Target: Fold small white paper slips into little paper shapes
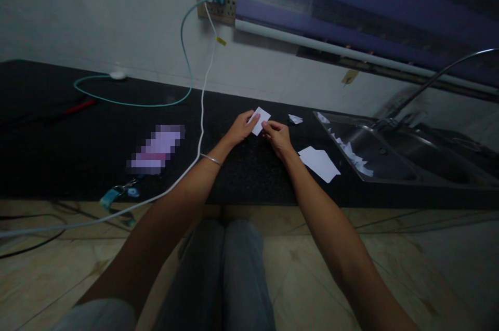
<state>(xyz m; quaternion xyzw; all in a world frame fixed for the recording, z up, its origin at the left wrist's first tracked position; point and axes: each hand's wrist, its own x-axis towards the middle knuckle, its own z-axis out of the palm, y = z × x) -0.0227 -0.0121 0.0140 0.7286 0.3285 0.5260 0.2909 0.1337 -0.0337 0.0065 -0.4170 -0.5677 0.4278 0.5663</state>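
A small white piece of paper is held above the dark countertop, its flat face turned up. My left hand grips its left edge, thumb on top. At its lower right edge, the thumb and bent fingers of my right hand pinch the same paper. Right of my right hand lie flat white sheets, overlapping one another. A small folded white paper sits farther back, beyond the right hand.
Folded paper pieces line the left rim of the steel sink, under a curved faucet. A white cable crosses the counter beside my left arm. Left of it lie a blurred-out phone-shaped object, a teal cable and a teal strap.
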